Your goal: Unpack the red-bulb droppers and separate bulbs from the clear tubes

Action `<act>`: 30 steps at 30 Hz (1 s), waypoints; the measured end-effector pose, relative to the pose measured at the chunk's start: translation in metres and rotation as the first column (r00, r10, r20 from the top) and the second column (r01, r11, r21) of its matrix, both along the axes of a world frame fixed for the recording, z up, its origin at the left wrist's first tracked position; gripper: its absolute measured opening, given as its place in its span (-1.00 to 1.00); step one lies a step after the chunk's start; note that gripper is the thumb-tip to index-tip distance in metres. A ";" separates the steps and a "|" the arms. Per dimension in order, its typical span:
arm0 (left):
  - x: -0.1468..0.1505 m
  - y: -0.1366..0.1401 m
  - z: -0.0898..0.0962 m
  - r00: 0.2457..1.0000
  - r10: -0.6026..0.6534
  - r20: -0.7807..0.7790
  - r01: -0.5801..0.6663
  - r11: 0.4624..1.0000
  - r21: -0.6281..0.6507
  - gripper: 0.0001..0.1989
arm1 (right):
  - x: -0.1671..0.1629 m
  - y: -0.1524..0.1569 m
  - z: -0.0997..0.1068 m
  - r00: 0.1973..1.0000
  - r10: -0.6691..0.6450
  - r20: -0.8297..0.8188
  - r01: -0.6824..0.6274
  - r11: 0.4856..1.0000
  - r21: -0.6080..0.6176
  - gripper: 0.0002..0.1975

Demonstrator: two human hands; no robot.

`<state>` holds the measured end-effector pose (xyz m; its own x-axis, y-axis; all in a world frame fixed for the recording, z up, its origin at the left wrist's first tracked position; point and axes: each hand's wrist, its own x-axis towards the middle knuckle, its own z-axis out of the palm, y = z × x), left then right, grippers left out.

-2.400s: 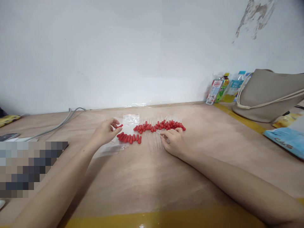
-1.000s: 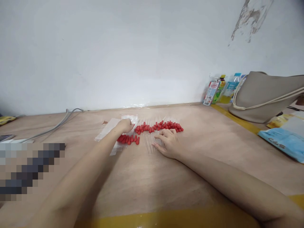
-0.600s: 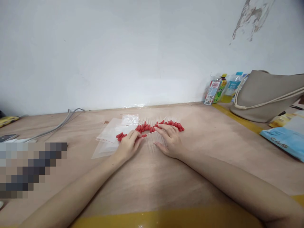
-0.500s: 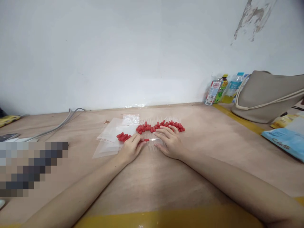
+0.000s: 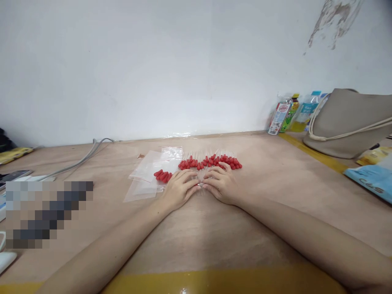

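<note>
My left hand (image 5: 180,187) is pinched round the red rubber bulb end of a dropper (image 5: 200,184). From the other side, my right hand (image 5: 223,184) grips the dropper's clear tube, and only a short stretch shows between the fingertips. Loose clear tubes (image 5: 202,174) lie under and just behind my fingers. Beyond them is a row of droppers with red bulbs (image 5: 211,161), their tubes pointing to the wall. Left of my left hand, a small heap of red bulbs (image 5: 163,176) rests on clear plastic bags (image 5: 141,185).
Bottles and a carton (image 5: 279,118) stand by the wall at the right, beside a grey-beige bag (image 5: 349,122). A blue packet (image 5: 370,183) lies in front of it. A grey cable (image 5: 82,158) crosses the table's left side, near a phone (image 5: 18,176) and a blurred-out patch.
My hands have come closer together along the dropper. The red bulb that showed between them is now mostly covered by my left fingers. The view has shifted slightly.
</note>
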<state>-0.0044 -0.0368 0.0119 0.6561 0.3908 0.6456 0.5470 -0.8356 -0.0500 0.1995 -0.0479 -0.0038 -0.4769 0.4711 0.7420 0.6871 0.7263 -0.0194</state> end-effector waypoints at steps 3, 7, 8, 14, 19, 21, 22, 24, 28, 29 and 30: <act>0.002 0.002 -0.001 0.999 -0.037 0.017 0.037 0.999 0.014 -0.88 | -0.001 -0.001 0.001 1.000 0.030 0.004 -0.030 0.999 -0.022 -0.82; 0.002 0.001 -0.001 0.997 -0.072 0.027 0.072 0.997 0.017 -0.87 | -0.003 0.001 0.000 0.996 0.085 -0.005 -0.085 0.996 -0.018 -0.80; 0.002 0.001 -0.001 0.997 -0.077 0.023 0.077 0.997 0.015 -0.86 | -0.003 0.002 -0.001 0.995 0.101 -0.012 -0.101 0.995 -0.015 -0.81; 0.001 -0.002 0.003 0.995 -0.082 -0.060 0.081 0.997 -0.016 -0.86 | -0.004 0.001 -0.001 0.980 0.199 -0.014 -0.200 0.980 -0.021 -0.83; 0.001 -0.004 0.005 0.993 -0.053 -0.102 0.045 0.996 -0.074 -0.84 | -0.004 0.001 -0.002 0.969 0.245 -0.026 -0.245 0.970 0.001 -0.84; 0.001 -0.005 0.006 0.991 -0.051 -0.122 0.040 0.995 -0.090 -0.83 | -0.004 0.001 -0.004 0.964 0.265 -0.028 -0.264 0.964 0.021 -0.85; 0.000 -0.005 0.006 0.990 -0.052 -0.131 0.040 0.995 -0.095 -0.83 | -0.004 0.002 -0.005 0.961 0.275 -0.027 -0.274 0.961 0.035 -0.85; -0.001 -0.006 0.006 0.988 -0.055 -0.144 0.040 0.993 -0.109 -0.83 | -0.003 0.002 -0.005 0.957 0.288 -0.016 -0.287 0.956 0.055 -0.85; -0.004 -0.007 0.006 0.988 -0.062 -0.142 0.041 0.988 -0.146 -0.81 | -0.001 0.000 -0.004 0.952 0.306 0.013 -0.306 0.950 0.057 -0.83; -0.004 -0.007 0.006 0.988 -0.062 -0.138 0.041 0.988 -0.151 -0.81 | 0.000 0.000 -0.004 0.952 0.307 0.013 -0.307 0.950 0.063 -0.83; -0.005 -0.007 0.006 0.989 -0.063 -0.134 0.042 0.987 -0.154 -0.82 | 0.001 0.000 -0.004 0.951 0.308 0.014 -0.308 0.949 0.071 -0.83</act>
